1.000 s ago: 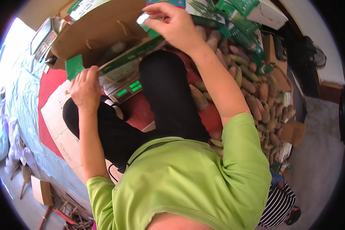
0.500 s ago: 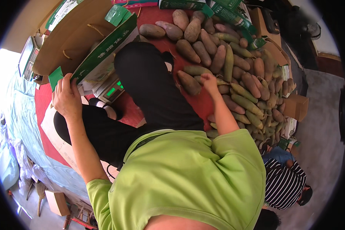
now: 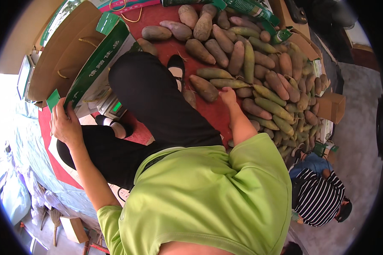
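My left hand (image 3: 67, 124) has its fingers hooked over the near corner of an upright cardboard gift box (image 3: 98, 63), brown inside and green and white outside, with rope handles. My right hand (image 3: 228, 96) is at the left edge of a big pile of radishes (image 3: 264, 94), some green, some reddish-brown. Its fingers are curled together, and whatever they may hold is hidden. Just beyond it lies a slim green radish (image 3: 230, 83); a thick brownish radish (image 3: 204, 88) lies to its left.
Partly hidden behind the box is a scale with a lit green display (image 3: 117, 106). A red mat (image 3: 157, 11) lies under the radishes. Open brown cartons (image 3: 331, 107) stand along the right. A person in a striped top (image 3: 320, 196) crouches at the lower right. Plastic sheeting (image 3: 25, 157) spreads at left.
The whole view has shifted slightly. My right hand has drawn back a little toward me, uncovering the slim green radish. The left hand stays at the box corner.
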Demonstrator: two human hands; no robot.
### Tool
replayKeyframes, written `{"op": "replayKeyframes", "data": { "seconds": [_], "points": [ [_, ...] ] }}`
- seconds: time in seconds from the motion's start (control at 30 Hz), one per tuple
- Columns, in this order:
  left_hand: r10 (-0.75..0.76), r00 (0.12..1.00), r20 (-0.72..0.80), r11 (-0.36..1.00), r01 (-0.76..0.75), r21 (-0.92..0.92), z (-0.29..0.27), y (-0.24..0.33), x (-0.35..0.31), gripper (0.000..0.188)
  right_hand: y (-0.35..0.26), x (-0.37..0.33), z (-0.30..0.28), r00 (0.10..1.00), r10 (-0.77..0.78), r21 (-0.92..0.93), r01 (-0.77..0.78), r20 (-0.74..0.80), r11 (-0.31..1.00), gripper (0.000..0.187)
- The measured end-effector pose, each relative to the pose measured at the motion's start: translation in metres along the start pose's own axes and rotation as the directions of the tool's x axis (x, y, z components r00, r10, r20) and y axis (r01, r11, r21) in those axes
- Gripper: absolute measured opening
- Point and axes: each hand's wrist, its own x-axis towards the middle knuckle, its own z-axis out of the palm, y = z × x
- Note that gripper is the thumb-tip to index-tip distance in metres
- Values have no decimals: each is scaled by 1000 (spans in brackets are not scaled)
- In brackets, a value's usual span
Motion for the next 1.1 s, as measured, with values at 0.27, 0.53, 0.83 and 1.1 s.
{"op": "replayKeyframes", "data": {
  "seconds": [0.27,0.53,0.83,1.1],
  "points": [
    [-34,999,17,999,33,24,5,-2,-1,17,-12,21,-33,846,468,685,-500,255,530,48],
    [-27,1000,12,999,27,32,8,0,1,17,26,46,-19,707,536,839,-544,461,-5,58],
    [-41,999,3,998,41,40,5,1,1,16,-3,54,-8,679,484,832,-483,553,-273,73],
    [-43,999,4,999,43,9,2,7,6,17,31,71,11,686,459,824,-500,564,-266,64]
  ]
}}
